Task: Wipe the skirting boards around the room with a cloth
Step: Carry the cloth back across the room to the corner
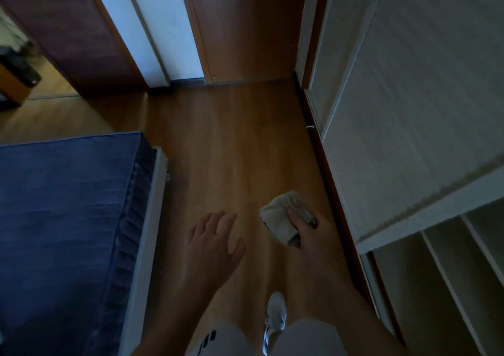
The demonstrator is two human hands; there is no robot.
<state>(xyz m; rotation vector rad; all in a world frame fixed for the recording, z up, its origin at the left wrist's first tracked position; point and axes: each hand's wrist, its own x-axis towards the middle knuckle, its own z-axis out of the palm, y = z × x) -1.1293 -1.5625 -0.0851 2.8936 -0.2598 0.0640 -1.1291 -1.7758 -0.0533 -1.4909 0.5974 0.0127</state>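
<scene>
My right hand [313,235] is shut on a bunched pale cloth [281,219], held in the air above the wooden floor. My left hand [215,243] hangs open beside it, fingers spread, holding nothing. A dark skirting board [321,148] runs along the foot of the wardrobe on the right, a little to the right of the cloth and apart from it. Another short dark strip of skirting [188,82] sits under the white wall section at the far end.
A bed with a blue cover [68,205] fills the left side, its white frame [152,197] edging a floor strip. White wardrobe doors [409,110] and open shelves [450,287] stand right. Brown doors [245,28] close the far end. My white shoe [275,317] is below.
</scene>
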